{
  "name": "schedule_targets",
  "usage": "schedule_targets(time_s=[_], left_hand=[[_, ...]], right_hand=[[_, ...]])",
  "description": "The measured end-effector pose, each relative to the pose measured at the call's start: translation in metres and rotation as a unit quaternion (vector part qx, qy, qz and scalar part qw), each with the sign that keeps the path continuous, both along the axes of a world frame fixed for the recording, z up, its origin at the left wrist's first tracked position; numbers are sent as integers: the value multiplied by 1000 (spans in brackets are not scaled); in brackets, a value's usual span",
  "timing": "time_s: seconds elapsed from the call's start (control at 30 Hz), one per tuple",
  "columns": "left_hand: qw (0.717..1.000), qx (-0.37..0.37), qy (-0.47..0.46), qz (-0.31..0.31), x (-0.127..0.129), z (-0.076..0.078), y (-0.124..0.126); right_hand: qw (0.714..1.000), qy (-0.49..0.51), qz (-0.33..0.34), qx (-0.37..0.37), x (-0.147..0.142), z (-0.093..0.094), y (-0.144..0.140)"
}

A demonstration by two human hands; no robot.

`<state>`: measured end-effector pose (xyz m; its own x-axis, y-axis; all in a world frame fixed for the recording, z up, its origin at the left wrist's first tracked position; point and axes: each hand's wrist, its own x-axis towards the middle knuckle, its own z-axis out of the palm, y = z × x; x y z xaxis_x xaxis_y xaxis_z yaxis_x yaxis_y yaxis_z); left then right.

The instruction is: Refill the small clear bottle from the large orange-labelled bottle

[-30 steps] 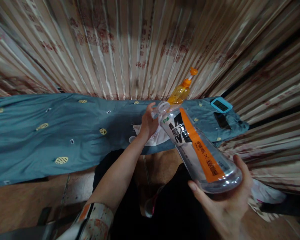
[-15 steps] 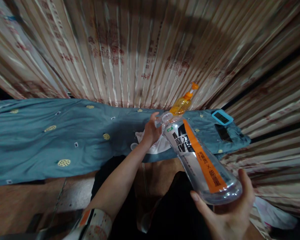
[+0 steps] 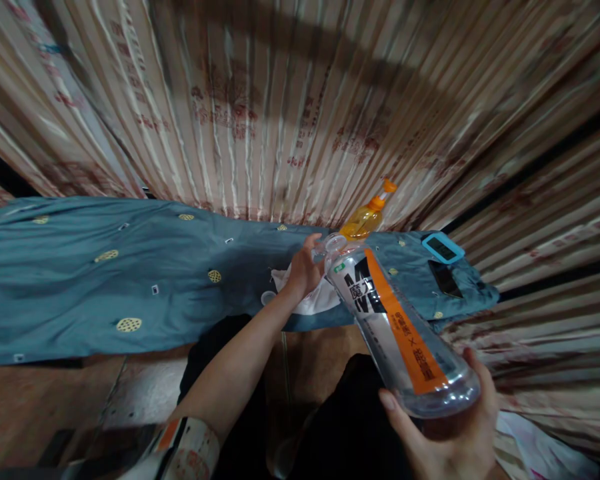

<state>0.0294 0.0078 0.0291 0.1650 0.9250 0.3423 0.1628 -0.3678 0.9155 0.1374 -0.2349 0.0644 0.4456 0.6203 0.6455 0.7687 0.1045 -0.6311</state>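
Note:
My right hand [image 3: 447,427] grips the base of a large clear plastic bottle [image 3: 403,333] with an orange and silver label. The bottle is tilted, its neck up and to the left. My left hand [image 3: 304,270] is curled at the neck end, its fingers around a small clear piece [image 3: 331,245] at the bottle's mouth. What this piece is, I cannot make out. Just behind the neck is an orange pump bottle [image 3: 364,220] of yellow liquid, its lower part hidden. Below my left hand a white cloth [image 3: 313,301] lies on the teal fabric.
A long surface under teal pineapple-print fabric [image 3: 170,267] runs across in front of me. At its right end lie a blue-framed digital timer [image 3: 443,247] and a dark phone [image 3: 445,279]. A small clear round item [image 3: 268,297] is beside the cloth. Pleated curtains [image 3: 280,113] close off the back and right.
Both hands keep their hold, with the large bottle at nearly the same tilt. The view has shifted slightly, so the table items appear a little lower.

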Motion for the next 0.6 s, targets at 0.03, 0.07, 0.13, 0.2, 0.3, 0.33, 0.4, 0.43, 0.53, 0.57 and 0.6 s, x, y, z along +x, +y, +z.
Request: schedule_targets(time_s=[0.03,0.07,0.13,0.2,0.3,0.33,0.4,0.43,0.53,0.57,0.6], left_hand=[[1000,0,1,2,0,0,0],[1000,0,3,4,0,0,0],[1000,4,9,3,0,0,0],[1000,9,12,-1,0,0,0],[1000,11,13,2,0,0,0],[1000,10,14,4,0,0,0],[1000,8,17,6,-1,1,0],[1000,6,20,6,-1,1,-1],[1000,6,28,12,-1,2,0],[999,7,30,13,-1,2,0],[999,8,31,11,-1,2,0]], right_hand=[[1000,7,0,2,0,-1,0],[1000,14,-3,4,1,-2,-1],[1000,19,-15,1,3,-6,-2],[999,30,-20,-10,6,-11,-4],[998,59,-25,-16,8,-18,-5],[997,68,-33,-16,7,-19,-5],[996,70,-50,-12,3,-18,-4],[996,70,-59,-9,0,-17,-3],[992,90,-86,-12,-11,-10,-1],[990,104,-91,-17,-14,-8,0],[989,114,-92,-22,-17,-5,1]])
